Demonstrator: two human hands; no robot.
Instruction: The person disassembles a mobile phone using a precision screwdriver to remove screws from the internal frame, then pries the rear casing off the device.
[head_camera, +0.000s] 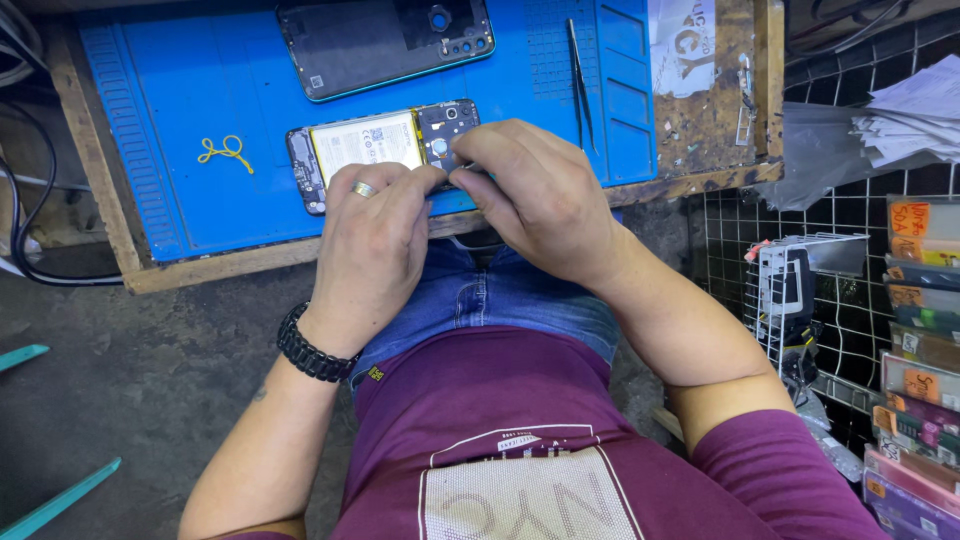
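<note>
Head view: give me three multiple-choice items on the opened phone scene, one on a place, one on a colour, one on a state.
1. Where do the tweezers lie?
A. on the blue work mat, right of the phones
B. on the floor
C. in the wire rack

2. What colour is the small looped cable on the mat?
A. red
B. yellow
C. white

3. In what state is the phone under the hands?
A. closed, screen lit
B. wrapped in plastic
C. open, battery and board showing

Answers: 1 A, they rest on the mat's right part. 2 B, the loop is plainly yellow. 3 C, its back cover lies apart above it, while the left hand and right hand meet at its near edge.
</note>
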